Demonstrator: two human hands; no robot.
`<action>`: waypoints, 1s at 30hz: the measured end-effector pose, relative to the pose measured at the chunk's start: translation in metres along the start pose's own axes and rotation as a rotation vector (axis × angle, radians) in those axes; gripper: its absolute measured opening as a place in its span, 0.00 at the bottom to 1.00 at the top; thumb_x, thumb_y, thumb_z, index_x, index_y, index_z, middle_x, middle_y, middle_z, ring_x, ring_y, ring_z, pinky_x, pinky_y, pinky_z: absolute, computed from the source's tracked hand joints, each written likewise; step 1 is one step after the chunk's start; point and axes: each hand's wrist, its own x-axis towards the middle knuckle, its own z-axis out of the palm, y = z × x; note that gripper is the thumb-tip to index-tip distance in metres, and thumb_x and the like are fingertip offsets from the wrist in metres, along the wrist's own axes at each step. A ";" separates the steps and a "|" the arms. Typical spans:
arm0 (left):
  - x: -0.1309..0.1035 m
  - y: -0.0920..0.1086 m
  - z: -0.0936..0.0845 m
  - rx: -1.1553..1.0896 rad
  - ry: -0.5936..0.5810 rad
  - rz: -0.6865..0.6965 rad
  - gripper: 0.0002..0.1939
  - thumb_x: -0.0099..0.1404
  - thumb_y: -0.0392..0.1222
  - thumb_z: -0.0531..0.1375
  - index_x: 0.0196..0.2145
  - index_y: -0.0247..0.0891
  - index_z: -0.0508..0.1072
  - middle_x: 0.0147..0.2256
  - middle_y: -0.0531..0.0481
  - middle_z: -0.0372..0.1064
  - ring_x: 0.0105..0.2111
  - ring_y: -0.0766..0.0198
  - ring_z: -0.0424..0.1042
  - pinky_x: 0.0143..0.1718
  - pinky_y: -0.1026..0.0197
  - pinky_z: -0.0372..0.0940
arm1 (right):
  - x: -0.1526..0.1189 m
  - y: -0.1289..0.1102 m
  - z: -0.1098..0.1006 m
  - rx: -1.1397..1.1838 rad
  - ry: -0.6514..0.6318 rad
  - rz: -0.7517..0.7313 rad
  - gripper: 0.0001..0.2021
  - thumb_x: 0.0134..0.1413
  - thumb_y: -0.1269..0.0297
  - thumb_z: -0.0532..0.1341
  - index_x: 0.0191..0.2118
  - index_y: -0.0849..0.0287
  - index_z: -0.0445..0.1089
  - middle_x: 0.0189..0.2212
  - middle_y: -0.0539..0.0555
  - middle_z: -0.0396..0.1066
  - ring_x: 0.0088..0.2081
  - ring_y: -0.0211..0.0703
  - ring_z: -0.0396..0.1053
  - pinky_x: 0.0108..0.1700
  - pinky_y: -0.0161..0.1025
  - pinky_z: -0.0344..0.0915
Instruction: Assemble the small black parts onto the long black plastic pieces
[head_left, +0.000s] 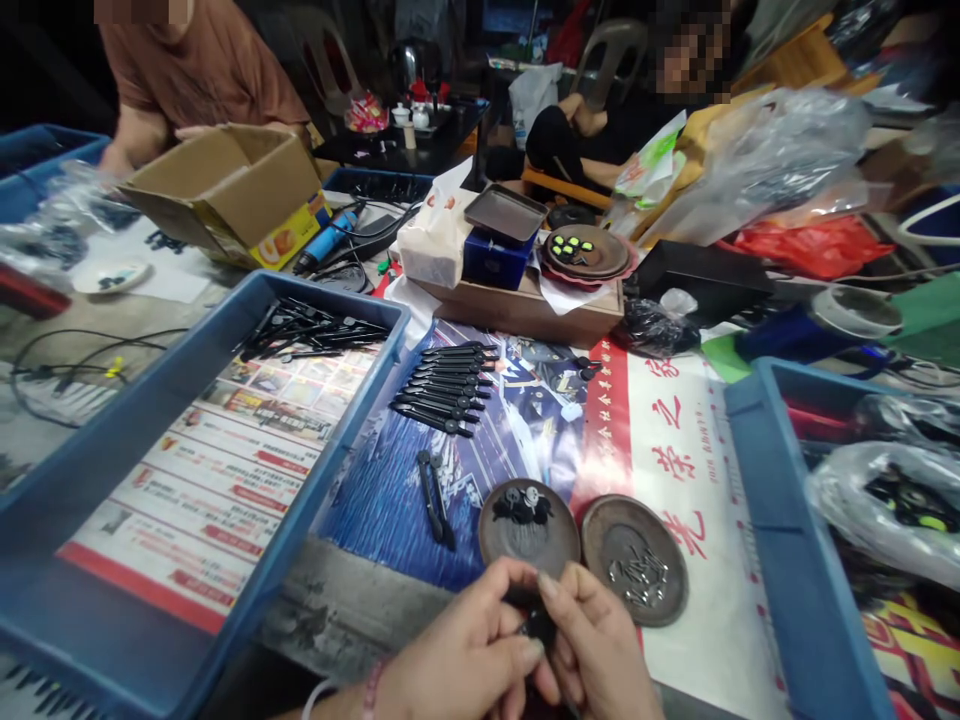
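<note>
My left hand [472,640] and my right hand [596,640] meet at the bottom centre, fingers closed around a small black part [538,626], mostly hidden between them. Just beyond them a round brown dish [529,550] holds small black pieces [521,503]. To its right, another brown dish [675,560] holds small shiny metal pieces [637,578]. Two slim black parts [435,500] lie side by side on the blue printed sheet [382,500]. Farther back is a row of several similar black parts [446,385].
A blue tray [300,525] with black parts [315,330] fills the left; another blue bin [802,540] stands right. Behind are a cardboard box [225,200], tissues [435,240] and a plate of yellow-green pieces [589,255]. Two people sit beyond the table.
</note>
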 end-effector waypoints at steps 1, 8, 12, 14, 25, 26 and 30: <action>0.001 -0.001 0.000 -0.008 0.005 0.004 0.23 0.63 0.47 0.60 0.51 0.37 0.58 0.27 0.54 0.71 0.13 0.76 0.59 0.15 0.72 0.54 | 0.000 0.001 0.001 -0.010 0.004 -0.007 0.31 0.41 0.35 0.68 0.22 0.54 0.52 0.07 0.36 0.48 0.08 0.24 0.44 0.10 0.23 0.42; 0.011 -0.005 -0.001 -0.065 -0.001 0.099 0.20 0.64 0.46 0.61 0.49 0.36 0.60 0.31 0.51 0.74 0.16 0.76 0.63 0.18 0.72 0.58 | -0.002 -0.028 -0.030 -0.392 -0.048 -0.151 0.25 0.53 0.37 0.61 0.25 0.57 0.62 0.15 0.46 0.64 0.16 0.34 0.62 0.19 0.29 0.57; 0.014 -0.004 -0.006 -0.103 0.048 0.148 0.19 0.63 0.50 0.63 0.43 0.35 0.63 0.33 0.46 0.76 0.17 0.74 0.66 0.19 0.71 0.59 | 0.007 -0.051 -0.087 -0.901 0.208 -0.513 0.15 0.59 0.50 0.58 0.34 0.55 0.72 0.28 0.53 0.74 0.29 0.45 0.73 0.32 0.38 0.68; 0.015 -0.004 -0.008 -0.112 0.045 0.145 0.18 0.63 0.50 0.64 0.40 0.35 0.64 0.32 0.45 0.77 0.17 0.74 0.67 0.19 0.72 0.59 | 0.013 -0.056 -0.109 -1.100 0.216 -0.601 0.12 0.60 0.54 0.56 0.36 0.55 0.73 0.33 0.56 0.76 0.34 0.48 0.75 0.36 0.41 0.70; 0.012 -0.007 -0.012 -0.129 0.068 0.100 0.16 0.59 0.47 0.65 0.37 0.35 0.64 0.30 0.46 0.77 0.15 0.75 0.64 0.16 0.73 0.55 | 0.044 -0.062 -0.112 -1.617 0.262 -0.510 0.11 0.54 0.62 0.48 0.26 0.54 0.64 0.24 0.57 0.71 0.25 0.53 0.73 0.26 0.44 0.63; 0.011 -0.007 -0.012 -0.128 0.065 0.095 0.16 0.58 0.46 0.65 0.37 0.36 0.64 0.29 0.47 0.77 0.14 0.75 0.64 0.16 0.72 0.56 | 0.045 -0.064 -0.112 -1.617 0.249 -0.512 0.11 0.52 0.62 0.49 0.24 0.53 0.63 0.22 0.56 0.71 0.23 0.52 0.72 0.25 0.43 0.62; 0.012 -0.005 -0.015 -0.110 0.074 0.086 0.14 0.56 0.43 0.64 0.36 0.36 0.64 0.27 0.48 0.77 0.14 0.75 0.63 0.16 0.73 0.56 | 0.040 -0.068 -0.111 -1.472 0.198 -0.528 0.11 0.51 0.57 0.51 0.23 0.52 0.63 0.15 0.50 0.67 0.17 0.47 0.69 0.20 0.39 0.60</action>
